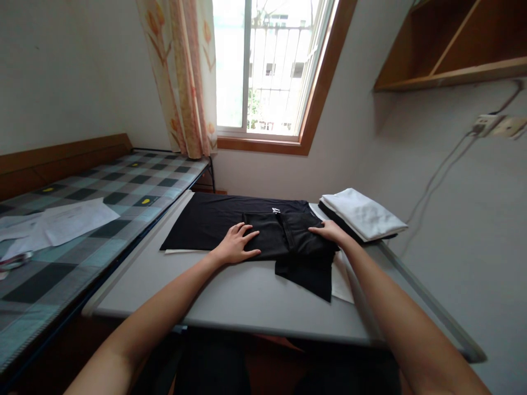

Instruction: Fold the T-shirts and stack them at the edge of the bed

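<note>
A black T-shirt (206, 219) with a small white print lies spread on the grey table, over a white sheet that shows at its edges. One black sleeve (308, 277) points toward me. On top of the shirt is a smaller, slightly shiny black folded cloth (267, 233) with a raised seam across it. My left hand (236, 244) rests flat on the cloth's left end, fingers spread. At its right end my right hand (329, 231) grips the cloth, thumb on top; the other fingers are mostly hidden.
A folded white garment (362, 211) lies on a black one at the table's (230, 302) back right corner. To the left is a bed with a checked mattress (82, 192) and loose papers (69, 222). A wall shelf (453, 77) and socket (486, 125) are at right.
</note>
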`<state>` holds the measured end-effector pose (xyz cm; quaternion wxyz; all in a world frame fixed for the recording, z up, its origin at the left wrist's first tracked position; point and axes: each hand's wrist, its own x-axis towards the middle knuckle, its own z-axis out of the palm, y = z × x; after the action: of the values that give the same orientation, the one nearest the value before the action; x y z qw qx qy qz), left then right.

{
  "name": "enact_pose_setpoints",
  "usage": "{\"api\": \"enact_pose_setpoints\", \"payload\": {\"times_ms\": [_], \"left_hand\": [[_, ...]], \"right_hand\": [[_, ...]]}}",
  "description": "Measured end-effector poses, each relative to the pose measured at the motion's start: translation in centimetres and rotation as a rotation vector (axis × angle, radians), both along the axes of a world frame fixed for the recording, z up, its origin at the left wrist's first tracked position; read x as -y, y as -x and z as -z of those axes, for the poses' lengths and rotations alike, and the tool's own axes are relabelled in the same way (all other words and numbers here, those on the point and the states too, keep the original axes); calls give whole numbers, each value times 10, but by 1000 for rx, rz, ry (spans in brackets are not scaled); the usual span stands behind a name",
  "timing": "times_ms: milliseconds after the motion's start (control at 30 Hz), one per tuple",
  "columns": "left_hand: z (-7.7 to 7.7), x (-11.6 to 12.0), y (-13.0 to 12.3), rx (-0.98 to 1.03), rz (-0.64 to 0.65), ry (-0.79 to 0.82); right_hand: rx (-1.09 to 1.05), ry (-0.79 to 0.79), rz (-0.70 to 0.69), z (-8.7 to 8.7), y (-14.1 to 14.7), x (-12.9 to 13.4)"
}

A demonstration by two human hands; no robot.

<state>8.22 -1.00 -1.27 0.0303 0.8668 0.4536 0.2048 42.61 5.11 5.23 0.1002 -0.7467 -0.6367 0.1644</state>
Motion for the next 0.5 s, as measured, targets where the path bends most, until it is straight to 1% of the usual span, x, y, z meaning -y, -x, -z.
{"api": "enact_pose_setpoints", "payload": {"times_ms": [100,200,267,333,400,467,500], "left_hand": [[-1,0,-1,15,16,-1],[-2,0,-3,23,24,-8],[-3,0,-4,34,31,-11],[-4,1,-4,49,41,-12],[-5,2,-5,60,45,-13],[-4,4,-7,63,40,-16],[-3,4,-7,66,36,-18]], "right_hand": [[-12,-48,28,-15,5,-1],[33,-58,-6,-38,18,-2],[106,-62,-39,-55,32,-2],[207,-74,-67,-73,52,0],[309,-95,-55,-90,77,4],[387,-130,-63,-101,108,10],[411,-143,-89,-104,124,13]]}}
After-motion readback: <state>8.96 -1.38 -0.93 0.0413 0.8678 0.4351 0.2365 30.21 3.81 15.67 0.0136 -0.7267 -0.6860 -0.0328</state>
